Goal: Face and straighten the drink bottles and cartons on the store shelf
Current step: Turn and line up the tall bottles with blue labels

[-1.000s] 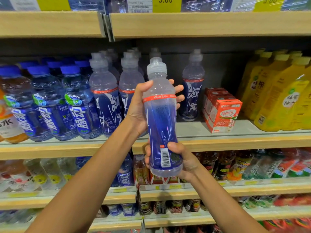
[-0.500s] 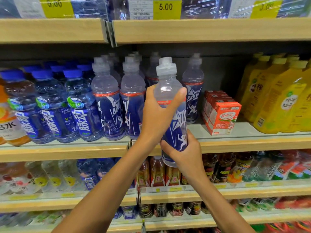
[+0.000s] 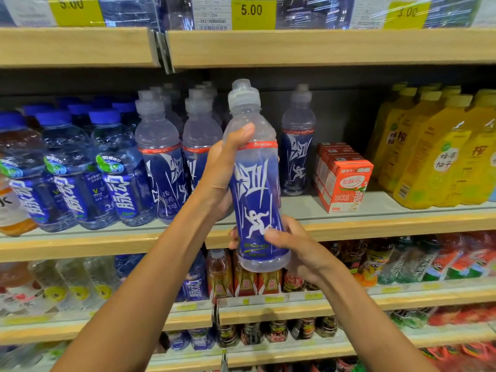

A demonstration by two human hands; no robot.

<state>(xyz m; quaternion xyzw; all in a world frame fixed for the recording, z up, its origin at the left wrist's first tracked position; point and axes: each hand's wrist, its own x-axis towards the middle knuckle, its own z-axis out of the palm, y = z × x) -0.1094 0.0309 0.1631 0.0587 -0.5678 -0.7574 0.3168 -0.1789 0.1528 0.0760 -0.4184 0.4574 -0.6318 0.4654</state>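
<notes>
I hold a clear bottle with a blue label and grey sports cap (image 3: 255,189) upright in front of the middle shelf (image 3: 375,226), its base below the shelf edge. Its white running figure and characters face me. My left hand (image 3: 222,170) grips the bottle's upper half from the left, thumb on the shoulder. My right hand (image 3: 292,245) grips its lower part from the right. Matching bottles (image 3: 161,170) stand in rows on the shelf to the left, and one more (image 3: 296,157) stands behind to the right, with a gap between them.
Blue-capped bottles (image 3: 118,178) fill the shelf's left part. Red cartons (image 3: 346,183) and yellow bottles (image 3: 434,162) stand on the right. An upper shelf (image 3: 322,47) with price tags hangs overhead. Lower shelves (image 3: 349,299) hold more drinks.
The bottle has been turned from barcode side to front label facing me. It went toward the shelf and has come back nearer and a little lower.
</notes>
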